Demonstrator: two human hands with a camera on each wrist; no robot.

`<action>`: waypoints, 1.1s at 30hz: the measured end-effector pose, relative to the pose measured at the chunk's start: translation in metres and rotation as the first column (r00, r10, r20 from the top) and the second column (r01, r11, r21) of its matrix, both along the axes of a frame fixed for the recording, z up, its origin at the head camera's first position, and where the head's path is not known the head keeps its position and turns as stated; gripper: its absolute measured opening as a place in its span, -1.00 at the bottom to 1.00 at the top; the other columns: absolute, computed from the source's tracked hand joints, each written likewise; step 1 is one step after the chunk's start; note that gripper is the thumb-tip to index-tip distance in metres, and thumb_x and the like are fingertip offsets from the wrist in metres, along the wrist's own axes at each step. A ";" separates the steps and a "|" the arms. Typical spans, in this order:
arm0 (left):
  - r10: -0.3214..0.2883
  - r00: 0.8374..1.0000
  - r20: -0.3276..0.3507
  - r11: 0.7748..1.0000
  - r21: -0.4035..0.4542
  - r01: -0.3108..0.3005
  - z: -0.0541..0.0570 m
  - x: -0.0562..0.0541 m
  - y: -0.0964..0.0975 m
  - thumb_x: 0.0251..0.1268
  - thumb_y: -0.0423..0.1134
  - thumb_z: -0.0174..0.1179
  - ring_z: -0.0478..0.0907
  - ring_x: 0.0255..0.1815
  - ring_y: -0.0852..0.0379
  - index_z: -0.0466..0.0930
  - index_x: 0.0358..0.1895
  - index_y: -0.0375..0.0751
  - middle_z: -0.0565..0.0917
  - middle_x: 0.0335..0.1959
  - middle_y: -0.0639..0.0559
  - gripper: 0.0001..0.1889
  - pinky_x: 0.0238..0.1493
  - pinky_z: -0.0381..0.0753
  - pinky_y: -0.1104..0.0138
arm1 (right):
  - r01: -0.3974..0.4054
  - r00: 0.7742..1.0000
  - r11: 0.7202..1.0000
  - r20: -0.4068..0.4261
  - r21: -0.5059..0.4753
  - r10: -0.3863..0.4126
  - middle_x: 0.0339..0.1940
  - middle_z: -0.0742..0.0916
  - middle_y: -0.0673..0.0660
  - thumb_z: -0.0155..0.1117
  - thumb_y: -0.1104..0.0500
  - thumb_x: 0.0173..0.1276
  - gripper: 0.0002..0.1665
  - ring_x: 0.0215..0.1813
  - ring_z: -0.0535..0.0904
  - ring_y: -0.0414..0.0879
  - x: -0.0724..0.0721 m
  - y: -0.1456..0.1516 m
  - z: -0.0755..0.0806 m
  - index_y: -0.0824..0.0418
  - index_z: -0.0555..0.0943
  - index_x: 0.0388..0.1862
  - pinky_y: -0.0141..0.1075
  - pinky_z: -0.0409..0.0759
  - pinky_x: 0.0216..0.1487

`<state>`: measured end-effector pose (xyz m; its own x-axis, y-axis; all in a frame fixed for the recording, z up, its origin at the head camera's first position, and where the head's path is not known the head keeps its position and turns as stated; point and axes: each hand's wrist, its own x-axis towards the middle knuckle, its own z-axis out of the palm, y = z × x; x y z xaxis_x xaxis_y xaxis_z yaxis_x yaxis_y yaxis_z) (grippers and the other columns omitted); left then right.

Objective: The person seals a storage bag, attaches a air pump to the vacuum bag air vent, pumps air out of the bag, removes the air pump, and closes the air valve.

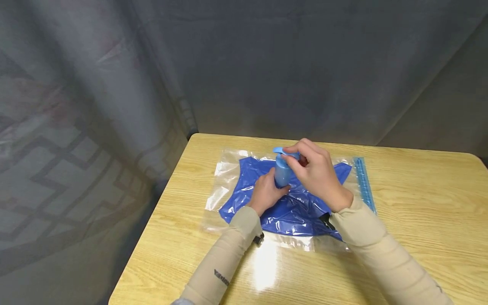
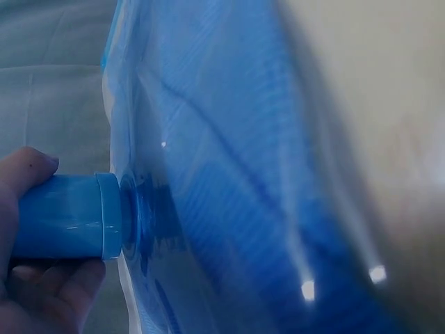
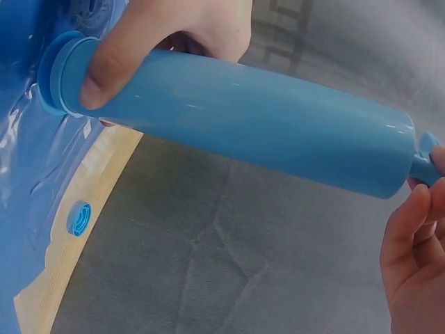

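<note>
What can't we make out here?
- Pump handle: right wrist view, partly behind the right hand, cut off by the edge.
- Top of the blue pump: left wrist view, cut off by the left edge.
- Pump foot: head view, behind the left hand.
- Lettering on left sleeve: head view, too small.

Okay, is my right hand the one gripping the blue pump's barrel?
No, the left hand grips the barrel near the clear bag, while the right hand holds the handle at the top.
</note>
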<state>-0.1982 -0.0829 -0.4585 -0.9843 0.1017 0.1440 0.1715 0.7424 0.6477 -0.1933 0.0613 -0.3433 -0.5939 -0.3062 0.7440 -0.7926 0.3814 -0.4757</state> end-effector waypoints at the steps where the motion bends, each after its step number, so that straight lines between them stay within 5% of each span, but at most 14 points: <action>1: -0.001 1.000 -0.002 1.000 0.003 0.001 0.000 0.000 0.000 0.07 -0.05 0.39 0.67 -0.08 -0.04 0.44 0.15 -0.22 0.71 -0.08 -0.13 -0.40 -0.02 0.61 0.15 | -0.001 1.000 1.000 -0.002 -0.003 0.001 -0.47 0.61 0.01 0.39 0.38 0.18 -0.82 -0.57 0.24 -0.30 0.000 0.000 0.000 0.23 0.70 -0.23 -0.53 0.19 -0.54; 33: -0.004 1.000 -0.005 1.000 -0.009 0.004 0.002 -0.001 0.004 0.06 -0.03 0.40 0.67 -0.12 0.00 0.45 0.14 -0.19 0.71 -0.10 -0.10 -0.41 -0.05 0.62 0.19 | 0.051 0.992 0.997 -0.121 0.060 -0.044 -0.42 0.74 0.10 0.43 0.37 0.13 -0.86 -0.57 0.34 -0.25 0.004 0.007 0.016 0.27 0.73 -0.29 -0.49 0.27 -0.52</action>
<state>-0.1994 -0.0791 -0.4564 -0.9831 0.1073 0.1483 0.1782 0.7477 0.6397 -0.1888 0.0680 -0.3271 -0.5171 -0.3281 0.7906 -0.8225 0.4463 -0.3527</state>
